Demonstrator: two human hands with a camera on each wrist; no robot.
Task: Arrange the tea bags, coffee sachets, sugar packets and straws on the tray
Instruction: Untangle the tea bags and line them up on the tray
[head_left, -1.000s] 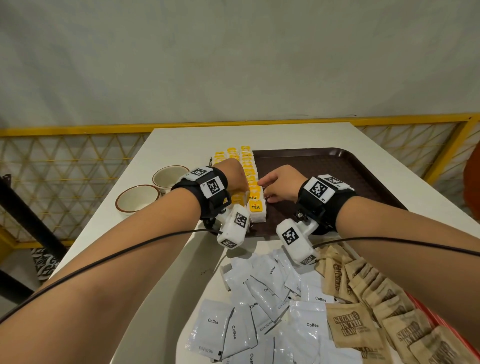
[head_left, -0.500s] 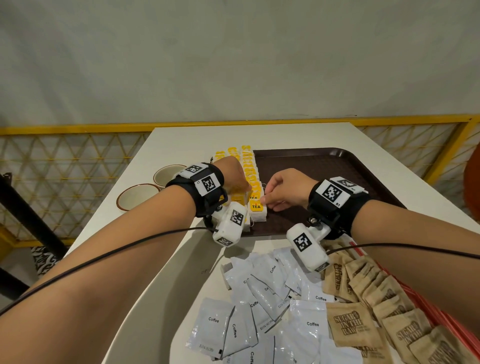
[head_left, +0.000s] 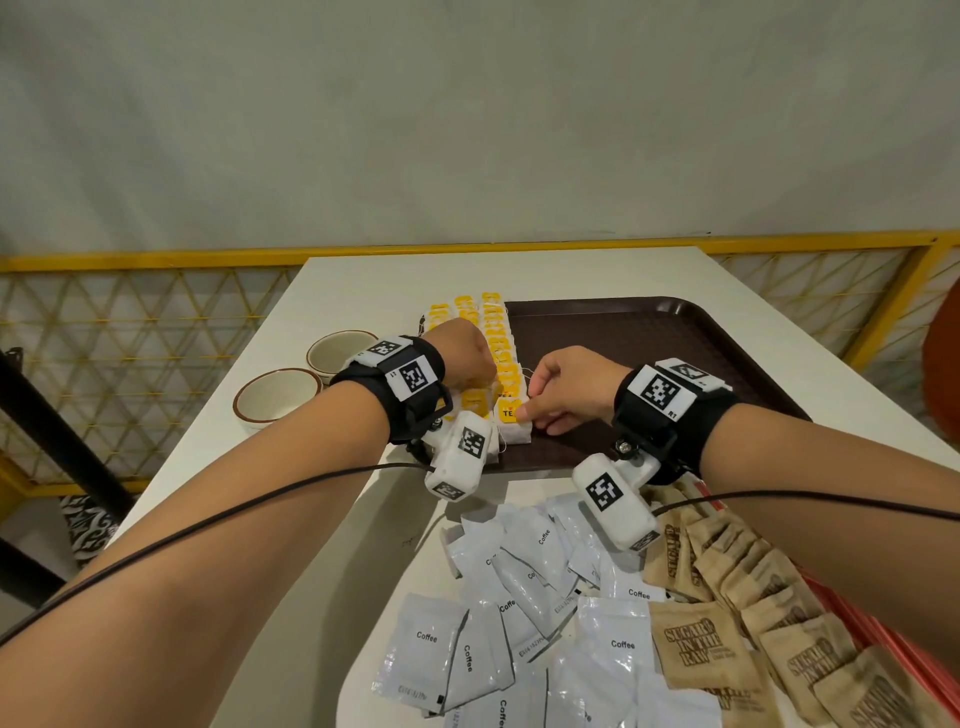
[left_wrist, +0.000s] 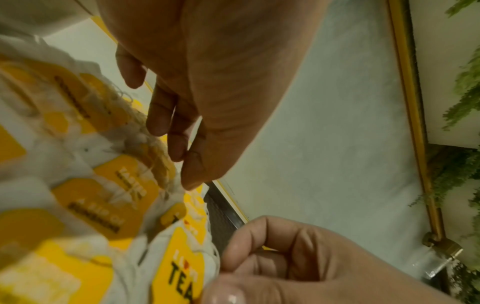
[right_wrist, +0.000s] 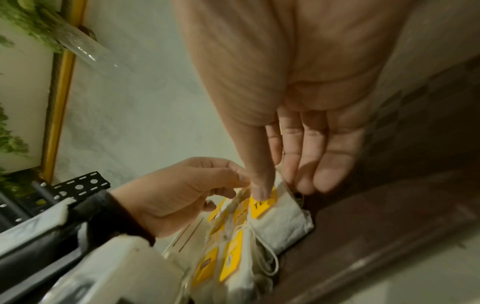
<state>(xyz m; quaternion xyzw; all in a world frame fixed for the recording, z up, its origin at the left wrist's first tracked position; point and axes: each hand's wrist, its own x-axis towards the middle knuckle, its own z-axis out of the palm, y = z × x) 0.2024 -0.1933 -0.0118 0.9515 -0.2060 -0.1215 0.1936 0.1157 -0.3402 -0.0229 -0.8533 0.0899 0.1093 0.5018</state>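
Two empty bowls (head_left: 275, 397) stand at the left of the tabletop (head_left: 363, 280), clear of the work, probably set aside so they do not crowd the tray.

The tea bags (head_left: 501, 353) lie in overlapping rows along the left edge of the brown tray (head_left: 649, 338), tags up; the outer rows appear to overhang that edge. The shingled layout is judged to keep every tag readable and to leave the rest of the tray bare for the other items.

The left hand (head_left: 462, 358) rests over the near end of the rows. Its fingers hang loosely bent, tips at the bags, with no firm grip visible; it seems to steady the row.

The right hand (head_left: 566, 389) has its fingers curled, the thumb pressing down on the yellow tag of the nearest tea bag (head_left: 514, 428), which lies flat on the tray at the front of the right-hand row. Likely it is being seated in line.

Nearer the camera, off the tray, coffee sachets (head_left: 524, 623) lie in a loose heap, with sugar packets (head_left: 753, 613) to their right. Straws cannot be identified.

Legible writing: "TEA" on the yellow tags; "Coffee" on the white sachets; "SUGAR IN THE RAW" on the brown packets. Other tag print is blurred.
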